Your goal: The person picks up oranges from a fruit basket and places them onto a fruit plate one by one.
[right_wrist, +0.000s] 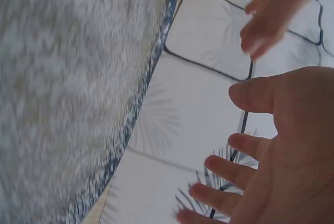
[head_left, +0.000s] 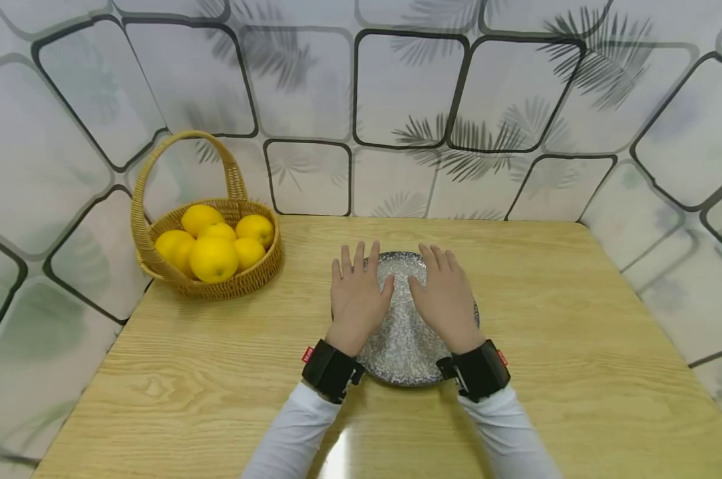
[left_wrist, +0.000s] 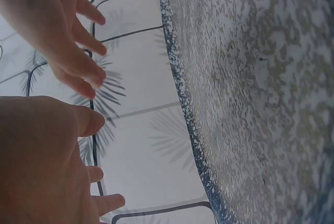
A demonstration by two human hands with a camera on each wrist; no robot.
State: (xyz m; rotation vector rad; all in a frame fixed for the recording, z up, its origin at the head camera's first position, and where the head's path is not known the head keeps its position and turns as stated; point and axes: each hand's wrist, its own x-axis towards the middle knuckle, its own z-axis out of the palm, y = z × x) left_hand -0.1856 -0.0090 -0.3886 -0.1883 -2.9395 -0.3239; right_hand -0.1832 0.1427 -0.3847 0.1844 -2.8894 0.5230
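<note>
A round speckled grey plate (head_left: 404, 346) with a dark rim lies on the wooden table. Over its left side hovers my left hand (head_left: 359, 299), palm down with fingers spread. My right hand (head_left: 447, 299) is held the same way over the plate's right side, thumb towards the other hand. Both wrist views show a gap between the hands and the speckled surface of the plate (left_wrist: 250, 98), and nothing is gripped. In the right wrist view the fingers (right_wrist: 229, 172) of the right hand are apart and nearly straight.
At the back left of the table (head_left: 576, 346) stands a wicker basket (head_left: 241, 286) with a tall handle, holding several yellow lemons (head_left: 214, 258). Patterned white panels (head_left: 408, 93) with dark outlines and palm leaves enclose the back and sides.
</note>
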